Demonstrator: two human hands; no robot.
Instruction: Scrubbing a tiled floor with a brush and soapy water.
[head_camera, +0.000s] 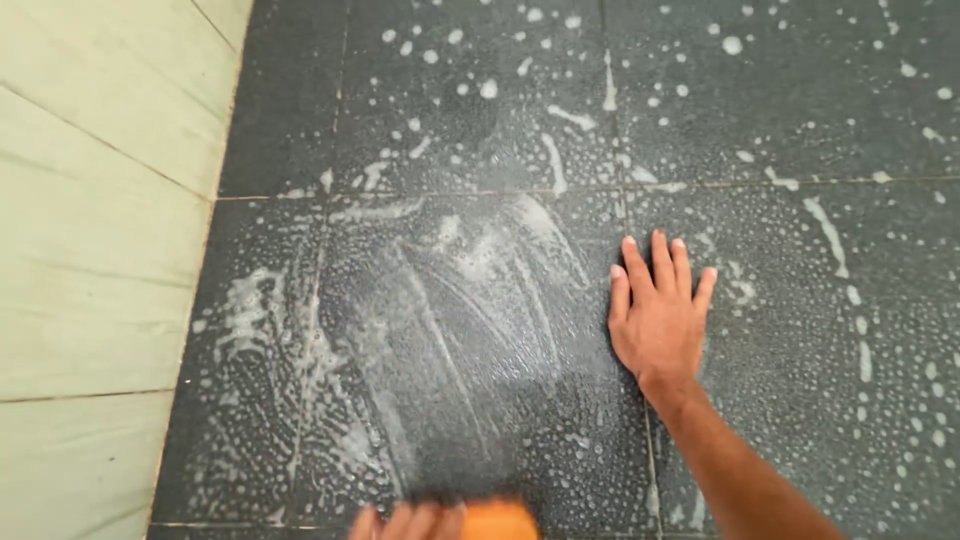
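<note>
Orange scrubbing thing, likely a sponge or brush, sits at the near edge of the view, pressed on the wet floor under the left hand. Dark grey speckled tiles cover the floor, with thin pale grout lines crossing between them, and white soap foam lies over them in streaks at the middle and in scattered dots far and right. A pale green tiled wall rises along the left side. Only the fingertips of the left hand show, blurred and cut off by the frame, so whether they clench the orange thing or merely rest beside it cannot be told. Its shape is likewise hard to make out, since just a rounded, blurred top is in view. The right hand lies flat on the tiles to the right of the streaked patch, fingers spread and holding nothing, its forearm running off at the near right.
</note>
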